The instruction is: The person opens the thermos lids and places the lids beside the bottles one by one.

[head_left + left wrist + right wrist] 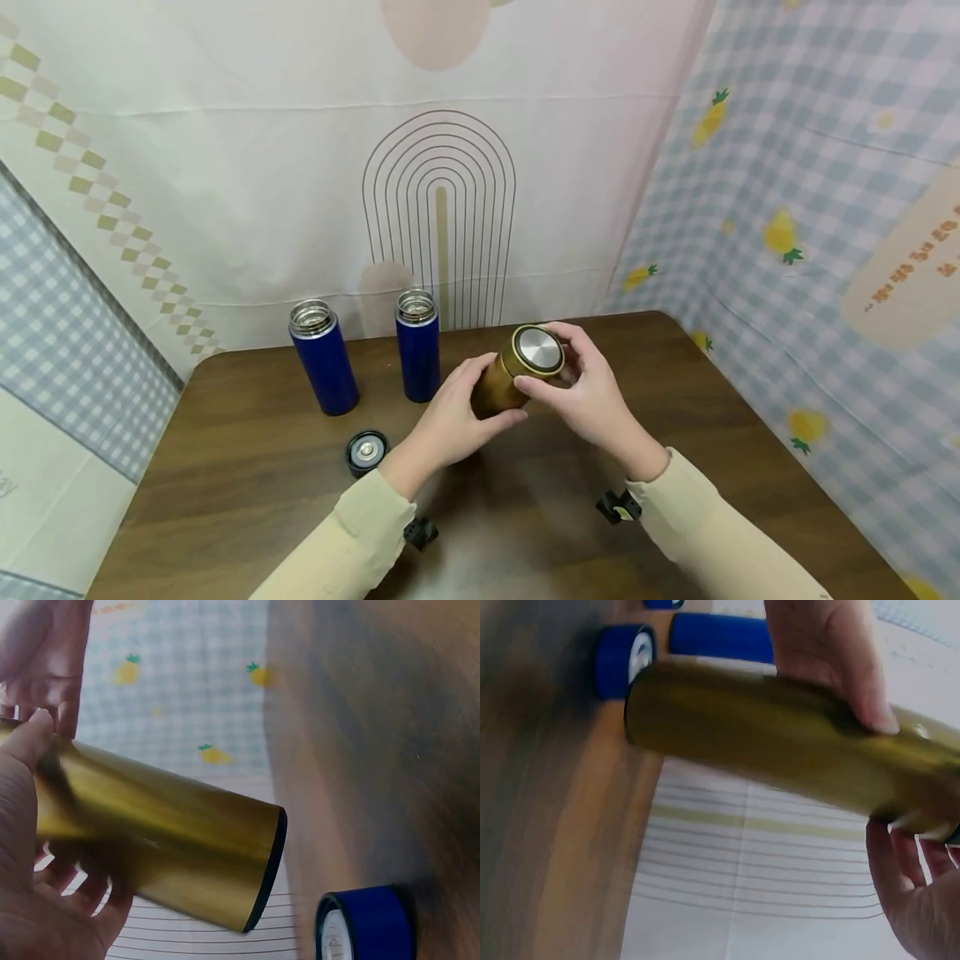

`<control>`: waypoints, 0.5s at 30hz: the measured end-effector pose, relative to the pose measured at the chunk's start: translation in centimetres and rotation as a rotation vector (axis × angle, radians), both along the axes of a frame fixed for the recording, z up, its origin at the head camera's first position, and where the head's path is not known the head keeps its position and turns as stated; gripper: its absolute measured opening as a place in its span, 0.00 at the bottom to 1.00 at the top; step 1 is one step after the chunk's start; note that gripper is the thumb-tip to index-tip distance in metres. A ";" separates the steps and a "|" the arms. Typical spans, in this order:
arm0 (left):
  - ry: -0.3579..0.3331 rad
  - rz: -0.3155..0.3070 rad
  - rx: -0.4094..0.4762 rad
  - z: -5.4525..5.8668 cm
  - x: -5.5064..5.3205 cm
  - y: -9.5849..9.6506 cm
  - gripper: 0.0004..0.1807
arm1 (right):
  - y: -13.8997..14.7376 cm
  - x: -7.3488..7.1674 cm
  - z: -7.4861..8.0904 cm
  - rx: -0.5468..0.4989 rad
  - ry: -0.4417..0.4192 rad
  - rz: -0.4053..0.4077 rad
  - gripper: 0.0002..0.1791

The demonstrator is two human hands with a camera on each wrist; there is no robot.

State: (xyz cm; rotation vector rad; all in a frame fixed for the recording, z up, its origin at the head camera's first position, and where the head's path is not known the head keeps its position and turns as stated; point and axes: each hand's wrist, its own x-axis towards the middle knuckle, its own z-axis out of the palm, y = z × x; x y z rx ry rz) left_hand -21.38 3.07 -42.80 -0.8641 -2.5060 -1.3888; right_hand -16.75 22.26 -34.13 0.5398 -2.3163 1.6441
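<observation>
Left hand [453,417] and right hand [592,400] curl fingers [112,919] round a glossy gold cylindrical flask [498,386] with a silver-topped lid [540,348].

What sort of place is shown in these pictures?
Probably an indoor work corner screened off with fabric, though the room beyond is hidden. A brown table stands before a white cloth with printed arches, and a checked cloth with yellow fruit hangs at the right.
</observation>
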 end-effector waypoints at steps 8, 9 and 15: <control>-0.018 -0.041 0.029 1.0 1.9 -1.5 0.41 | 0.4 -0.6 -1.7 0.015 0.075 0.128 0.36; -0.009 -0.041 0.028 1.0 2.0 -1.7 0.40 | 0.4 -0.7 -2.0 0.014 0.070 0.139 0.36; 0.046 -0.018 -0.008 1.4 2.2 -2.7 0.41 | 0.1 0.0 -1.0 0.054 0.046 0.183 0.36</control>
